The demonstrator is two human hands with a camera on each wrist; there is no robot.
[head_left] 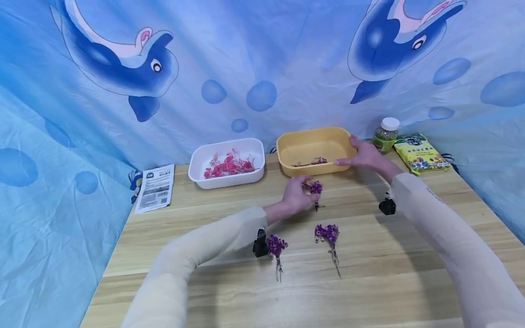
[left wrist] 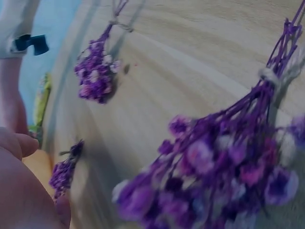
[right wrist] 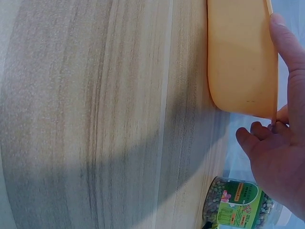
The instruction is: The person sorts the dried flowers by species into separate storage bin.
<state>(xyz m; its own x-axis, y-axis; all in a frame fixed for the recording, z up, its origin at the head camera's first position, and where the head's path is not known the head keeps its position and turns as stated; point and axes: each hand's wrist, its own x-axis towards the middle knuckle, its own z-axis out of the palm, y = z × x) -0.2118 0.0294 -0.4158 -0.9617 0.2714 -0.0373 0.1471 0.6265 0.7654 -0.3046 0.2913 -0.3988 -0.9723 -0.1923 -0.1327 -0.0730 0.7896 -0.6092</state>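
My left hand (head_left: pixel 296 196) pinches a small purple dried-flower bunch (head_left: pixel 316 187) in front of the yellow tray (head_left: pixel 316 170); its stems point toward me. In the left wrist view that bunch (left wrist: pixel 63 174) shows beside the thumb and a fingertip. My right hand (head_left: pixel 371 157) grips the tray's right end, thumb over the rim and the other fingers behind the corner. A few dark stems with purple blooms (head_left: pixel 317 161) lie inside the tray. Two more purple bunches lie nearer me, one at left (head_left: pixel 276 246) and one at right (head_left: pixel 328 234), stems tied.
A white tray (head_left: pixel 229 183) of pink dried flowers (head_left: pixel 230 165) stands left of the yellow one. A printed white packet (head_left: pixel 156 189) lies at the far left. Back right are a white-lidded jar (head_left: pixel 385 135) and a yellow-green bag (head_left: pixel 421 154). A dolphin-print curtain (head_left: pixel 229 59) hangs behind the table.
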